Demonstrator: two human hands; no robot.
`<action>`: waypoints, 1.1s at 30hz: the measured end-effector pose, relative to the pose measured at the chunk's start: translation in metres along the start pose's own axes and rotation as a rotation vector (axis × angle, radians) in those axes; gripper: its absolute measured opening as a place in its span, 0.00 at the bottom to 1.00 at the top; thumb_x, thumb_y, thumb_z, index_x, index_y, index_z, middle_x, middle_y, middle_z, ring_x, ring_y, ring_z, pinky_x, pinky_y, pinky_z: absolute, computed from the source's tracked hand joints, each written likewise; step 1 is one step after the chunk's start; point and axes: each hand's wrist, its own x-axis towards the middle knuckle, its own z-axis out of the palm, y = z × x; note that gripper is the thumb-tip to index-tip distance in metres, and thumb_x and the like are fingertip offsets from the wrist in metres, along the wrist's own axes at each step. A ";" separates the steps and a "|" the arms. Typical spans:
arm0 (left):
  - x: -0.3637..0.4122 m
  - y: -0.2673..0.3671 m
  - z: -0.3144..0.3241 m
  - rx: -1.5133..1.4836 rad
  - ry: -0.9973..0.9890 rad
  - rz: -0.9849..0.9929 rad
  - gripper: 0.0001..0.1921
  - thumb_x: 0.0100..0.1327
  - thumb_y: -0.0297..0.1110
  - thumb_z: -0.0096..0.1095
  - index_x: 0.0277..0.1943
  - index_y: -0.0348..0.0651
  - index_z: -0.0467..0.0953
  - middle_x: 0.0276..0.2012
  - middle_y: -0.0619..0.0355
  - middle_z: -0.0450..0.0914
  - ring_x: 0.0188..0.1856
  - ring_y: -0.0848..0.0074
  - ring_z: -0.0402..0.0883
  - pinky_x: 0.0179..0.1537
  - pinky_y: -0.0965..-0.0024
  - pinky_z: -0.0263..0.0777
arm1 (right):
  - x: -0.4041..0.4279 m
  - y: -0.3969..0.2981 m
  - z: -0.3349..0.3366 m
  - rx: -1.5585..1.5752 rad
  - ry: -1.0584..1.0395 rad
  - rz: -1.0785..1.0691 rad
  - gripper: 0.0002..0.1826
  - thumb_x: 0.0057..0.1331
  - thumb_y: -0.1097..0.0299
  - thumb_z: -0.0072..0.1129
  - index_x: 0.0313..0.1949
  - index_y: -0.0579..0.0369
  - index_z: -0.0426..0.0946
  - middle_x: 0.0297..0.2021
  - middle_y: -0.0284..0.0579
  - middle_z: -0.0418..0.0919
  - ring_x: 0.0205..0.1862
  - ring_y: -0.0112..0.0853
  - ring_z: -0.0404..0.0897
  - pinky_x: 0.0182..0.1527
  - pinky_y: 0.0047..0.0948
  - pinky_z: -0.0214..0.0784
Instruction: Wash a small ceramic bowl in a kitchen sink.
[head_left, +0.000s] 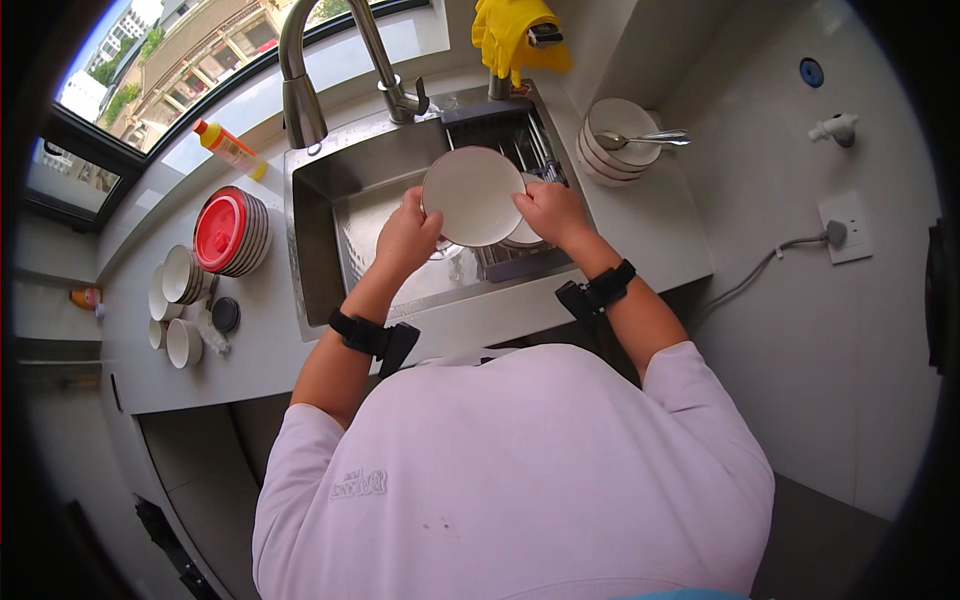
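Note:
Between my two hands is a white plate (474, 196) with a thin dark rim, tilted so that its round face shows. My left hand (409, 232) grips its left edge and my right hand (551, 212) its right edge. Below the plate lies the stainless steel sink (360, 214), its bottom wet. Under my right hand a dark drain basket (517, 268) sits in the sink's right side. Another white dish (527, 234) shows partly in that basket, mostly hidden by the held plate and my hand. The pull-down faucet (304, 105) stands behind the sink.
Stacked bowls (619, 142) with metal spoons (649, 138) stand right of the sink. On the left counter are stacked plates under a red lid (220, 232), white bowls (184, 274), cups (184, 343) and a dark round lid (225, 314). A yellow bottle (231, 150) and yellow rubber gloves (510, 34) are behind.

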 end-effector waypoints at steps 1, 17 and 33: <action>0.006 0.007 0.005 0.050 -0.036 -0.001 0.21 0.58 0.36 0.48 0.53 0.39 0.68 0.27 0.50 0.81 0.29 0.61 0.81 0.37 0.62 0.72 | 0.001 0.007 -0.005 0.002 -0.002 0.001 0.19 0.58 0.54 0.47 0.27 0.57 0.80 0.27 0.55 0.79 0.31 0.51 0.78 0.37 0.46 0.71; 0.064 -0.002 0.093 0.285 -0.130 0.015 0.21 0.52 0.36 0.53 0.48 0.33 0.72 0.32 0.46 0.80 0.34 0.62 0.80 0.38 0.64 0.71 | 0.016 0.095 -0.012 -0.109 -0.261 0.163 0.21 0.56 0.54 0.43 0.34 0.56 0.81 0.34 0.55 0.80 0.38 0.50 0.78 0.43 0.44 0.71; 0.059 -0.007 0.101 0.220 -0.172 -0.057 0.27 0.52 0.36 0.52 0.55 0.34 0.69 0.37 0.43 0.80 0.39 0.62 0.81 0.42 0.64 0.72 | 0.019 0.107 0.006 -0.123 -0.329 0.169 0.22 0.57 0.54 0.42 0.34 0.58 0.80 0.35 0.56 0.80 0.39 0.50 0.78 0.43 0.45 0.71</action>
